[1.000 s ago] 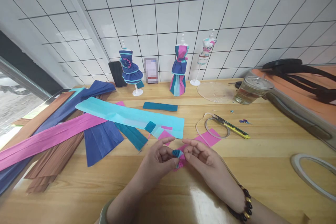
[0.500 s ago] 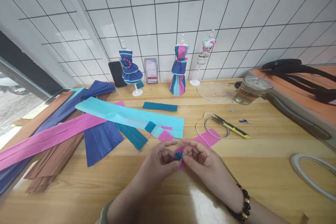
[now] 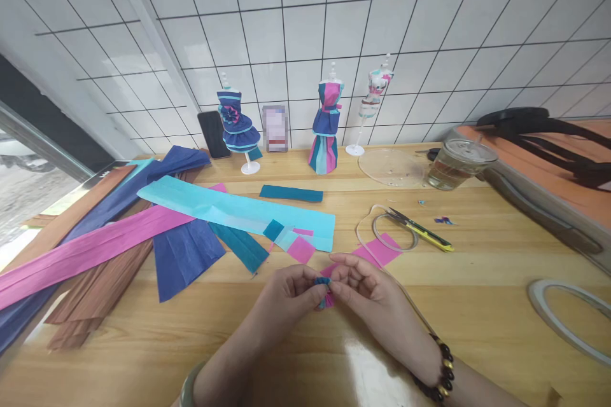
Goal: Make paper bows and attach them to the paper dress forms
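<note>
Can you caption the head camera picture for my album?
Two hands hold a small, pleated, teal-and-pink papery piece over a wooden table before three small, colourfully clad mannequins.

Bare forearms, a bangle on one wrist and beads on the other.
The left hand [image 3: 293,296] has a smooth, pale grey-green bangle [image 3: 189,384] at its wrist, partly cut off by the lower edge; the right hand [image 3: 370,292] has a bracelet [image 3: 445,371] of round, glossy dark beads, broken up by a few gold-coloured ones.

Pleated paper [image 3: 323,281] partly behind hands [image 3: 292,292] [image 3: 370,292]
</note>
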Demonstrator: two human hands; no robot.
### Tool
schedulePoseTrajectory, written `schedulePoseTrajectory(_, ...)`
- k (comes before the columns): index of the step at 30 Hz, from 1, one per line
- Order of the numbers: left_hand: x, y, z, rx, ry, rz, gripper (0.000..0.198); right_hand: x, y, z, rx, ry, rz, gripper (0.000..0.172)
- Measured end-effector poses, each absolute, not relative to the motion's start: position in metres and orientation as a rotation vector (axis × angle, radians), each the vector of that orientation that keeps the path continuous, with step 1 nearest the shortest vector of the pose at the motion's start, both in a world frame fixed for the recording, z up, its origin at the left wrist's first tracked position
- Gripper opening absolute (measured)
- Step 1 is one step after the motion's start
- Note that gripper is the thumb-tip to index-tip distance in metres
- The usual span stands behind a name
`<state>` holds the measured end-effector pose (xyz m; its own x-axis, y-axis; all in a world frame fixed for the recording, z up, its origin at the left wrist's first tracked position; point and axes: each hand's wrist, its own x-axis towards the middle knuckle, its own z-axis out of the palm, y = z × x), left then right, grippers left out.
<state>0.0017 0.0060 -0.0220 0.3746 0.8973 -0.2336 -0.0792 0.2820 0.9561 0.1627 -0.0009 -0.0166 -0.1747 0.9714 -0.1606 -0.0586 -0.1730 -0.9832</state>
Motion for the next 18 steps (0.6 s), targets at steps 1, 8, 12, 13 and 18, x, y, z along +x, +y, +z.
schedulePoseTrajectory(1, 0.0021, 0.0061, -0.0217, 1.079, 0.968, 0.816, 0.019, 0.1627, -0.0008, -0.0166, -1.190, -1.191, 1.499, 0.034)
schedulePoseTrajectory(8, 0.0031, 0.0078, -0.0152, 1.056, 0.966, 0.829, 0.019, 0.1633, 0.0013, -0.0202, -1.184, -1.175, 1.499, 0.034)
schedulePoseTrajectory(12, 0.0019, 0.0075, -0.0149, 1.048, 0.953, 0.831, 0.018, 0.1639, 0.0010, -0.0209, -1.170, -1.155, 1.511, 0.035)
schedulePoseTrajectory(13, 0.0015, 0.0070, -0.0158, 1.042, 0.942, 0.832, 0.017, 0.1638, 0.0008, -0.0202, -1.173, -1.154, 1.509, 0.035)
schedulePoseTrajectory(18, 0.0004, 0.0050, -0.0196, 1.024, 0.875, 0.818, 0.014, 0.1621, -0.0005, -0.0159, -1.187, -1.186, 1.489, 0.034)
